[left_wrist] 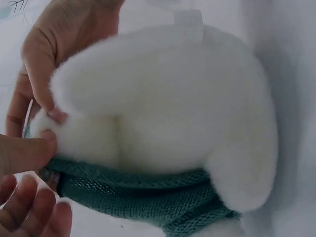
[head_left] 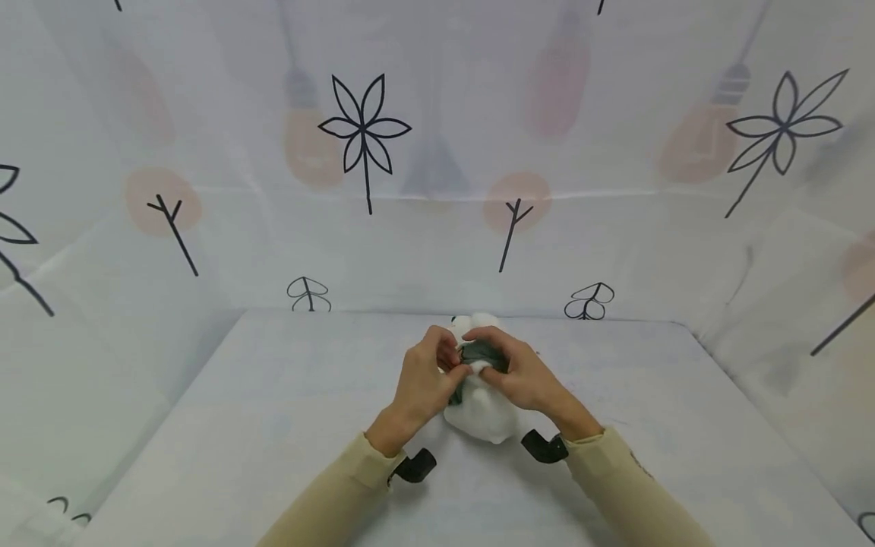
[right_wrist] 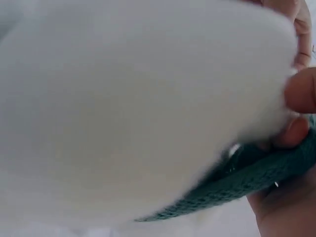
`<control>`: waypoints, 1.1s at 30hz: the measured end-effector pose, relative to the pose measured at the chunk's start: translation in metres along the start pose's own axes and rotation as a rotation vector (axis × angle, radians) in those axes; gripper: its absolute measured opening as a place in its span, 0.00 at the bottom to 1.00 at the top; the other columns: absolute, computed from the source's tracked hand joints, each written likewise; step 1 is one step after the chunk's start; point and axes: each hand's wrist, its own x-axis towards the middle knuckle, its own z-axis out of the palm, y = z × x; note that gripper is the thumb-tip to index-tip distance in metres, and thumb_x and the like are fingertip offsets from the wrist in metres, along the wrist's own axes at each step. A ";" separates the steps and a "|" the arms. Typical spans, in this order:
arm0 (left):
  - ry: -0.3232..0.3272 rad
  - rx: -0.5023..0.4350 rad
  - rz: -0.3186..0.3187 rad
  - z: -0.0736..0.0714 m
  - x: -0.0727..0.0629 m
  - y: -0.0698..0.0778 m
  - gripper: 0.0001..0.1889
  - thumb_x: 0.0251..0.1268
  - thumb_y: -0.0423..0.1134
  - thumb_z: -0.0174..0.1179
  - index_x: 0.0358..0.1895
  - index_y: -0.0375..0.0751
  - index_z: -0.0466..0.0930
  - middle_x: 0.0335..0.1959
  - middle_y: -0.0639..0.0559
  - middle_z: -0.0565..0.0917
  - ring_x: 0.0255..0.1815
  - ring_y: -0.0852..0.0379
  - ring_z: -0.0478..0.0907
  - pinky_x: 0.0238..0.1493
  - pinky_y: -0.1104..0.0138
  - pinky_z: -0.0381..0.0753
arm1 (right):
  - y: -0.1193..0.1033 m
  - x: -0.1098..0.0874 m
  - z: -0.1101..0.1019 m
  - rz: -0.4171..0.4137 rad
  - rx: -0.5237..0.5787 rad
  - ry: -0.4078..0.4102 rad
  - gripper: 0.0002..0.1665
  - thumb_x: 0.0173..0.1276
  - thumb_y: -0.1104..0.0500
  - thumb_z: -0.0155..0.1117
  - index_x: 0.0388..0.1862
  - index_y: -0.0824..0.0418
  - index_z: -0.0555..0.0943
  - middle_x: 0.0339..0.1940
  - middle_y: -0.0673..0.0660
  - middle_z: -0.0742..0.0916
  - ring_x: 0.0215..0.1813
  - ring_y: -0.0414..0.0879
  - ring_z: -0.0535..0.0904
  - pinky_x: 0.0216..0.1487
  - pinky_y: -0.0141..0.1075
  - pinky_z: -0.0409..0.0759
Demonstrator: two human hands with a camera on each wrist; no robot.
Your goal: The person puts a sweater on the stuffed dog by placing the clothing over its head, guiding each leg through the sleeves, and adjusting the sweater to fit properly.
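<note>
A white fuzzy plush toy (head_left: 481, 418) sits toward the back of the table between the two hands. A dark green knitted garment (left_wrist: 133, 195) is wrapped round it, and a small white tag (left_wrist: 190, 24) sticks out of its fur. My left hand (head_left: 429, 380) reaches in from the left, its thumb (left_wrist: 29, 150) on a white fur tip at the knit's edge, other fingers curled. From the right, my right hand (head_left: 525, 376) pinches the same white part between thumb and fingers. In the right wrist view, fur (right_wrist: 123, 108) fills most of the picture and hides part of the fingers.
A white table (head_left: 307, 425) lies under the toy. White cloth (head_left: 437, 251) printed with flowers and light bulbs hangs behind and at the sides. Black curved pieces (head_left: 415, 465) sit at both wrists, close above the table.
</note>
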 end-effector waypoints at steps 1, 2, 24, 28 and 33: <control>0.011 0.012 0.014 0.000 0.000 -0.002 0.24 0.46 0.27 0.73 0.45 0.34 0.70 0.33 0.47 0.79 0.32 0.55 0.78 0.32 0.67 0.80 | 0.000 0.000 0.000 -0.024 -0.010 -0.011 0.26 0.60 0.77 0.58 0.58 0.65 0.74 0.53 0.60 0.81 0.54 0.49 0.76 0.56 0.41 0.72; 0.011 0.020 0.028 0.000 0.001 -0.003 0.26 0.46 0.28 0.74 0.48 0.34 0.70 0.37 0.45 0.78 0.36 0.54 0.78 0.34 0.66 0.80 | 0.004 0.001 0.000 -0.042 -0.013 -0.020 0.25 0.61 0.77 0.58 0.57 0.65 0.74 0.53 0.60 0.82 0.54 0.49 0.76 0.57 0.41 0.72; -0.304 -0.081 -0.001 -0.006 0.003 -0.019 0.25 0.59 0.23 0.60 0.59 0.38 0.63 0.43 0.47 0.81 0.39 0.57 0.79 0.37 0.68 0.78 | 0.035 0.006 0.010 -0.112 -0.164 -0.036 0.33 0.62 0.72 0.64 0.64 0.55 0.68 0.62 0.52 0.75 0.62 0.46 0.72 0.59 0.45 0.73; -0.269 -0.046 0.020 -0.002 0.004 -0.022 0.22 0.57 0.22 0.59 0.54 0.37 0.64 0.37 0.49 0.79 0.31 0.60 0.74 0.31 0.71 0.75 | 0.036 0.006 0.010 -0.121 -0.181 -0.017 0.32 0.61 0.72 0.64 0.63 0.57 0.69 0.60 0.53 0.77 0.59 0.46 0.74 0.57 0.45 0.74; -0.220 0.008 0.049 0.003 0.003 -0.026 0.20 0.55 0.24 0.57 0.51 0.36 0.65 0.33 0.50 0.78 0.25 0.61 0.70 0.26 0.73 0.70 | 0.035 0.006 0.010 -0.137 -0.203 0.022 0.31 0.58 0.73 0.66 0.59 0.58 0.71 0.50 0.54 0.82 0.51 0.44 0.78 0.51 0.44 0.77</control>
